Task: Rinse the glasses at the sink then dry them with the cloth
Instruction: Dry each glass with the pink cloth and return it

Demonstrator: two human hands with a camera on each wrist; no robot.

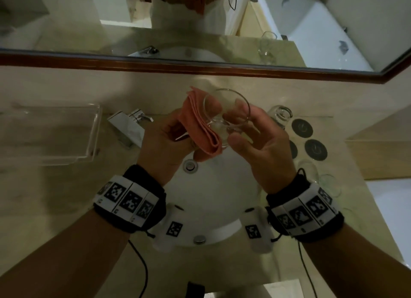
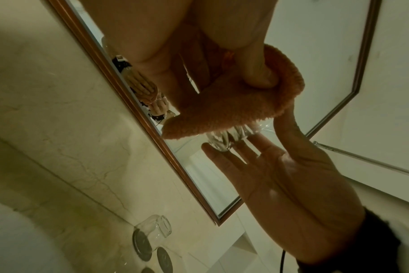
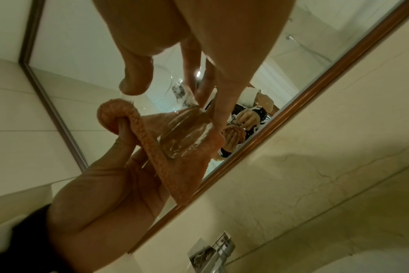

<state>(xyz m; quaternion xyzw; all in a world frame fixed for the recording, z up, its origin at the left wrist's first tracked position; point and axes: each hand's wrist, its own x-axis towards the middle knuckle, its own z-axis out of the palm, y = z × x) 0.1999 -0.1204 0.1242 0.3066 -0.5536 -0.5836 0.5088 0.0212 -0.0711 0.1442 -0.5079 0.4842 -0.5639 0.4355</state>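
Over the white sink both hands work on one clear glass. My right hand holds the glass by its base, fingers on the far side and thumb on the near side, the mouth pointing away from me. My left hand grips a folded salmon cloth and holds it against the left side of the glass. In the right wrist view the thick glass base lies against the cloth. In the left wrist view my left thumb digs into the cloth above the glass.
An upturned glass stands by dark round coasters on the right of the counter, with stemmed glasses nearer me. A clear tray sits at the left, the chrome tap beside it. A wood-framed mirror runs behind.
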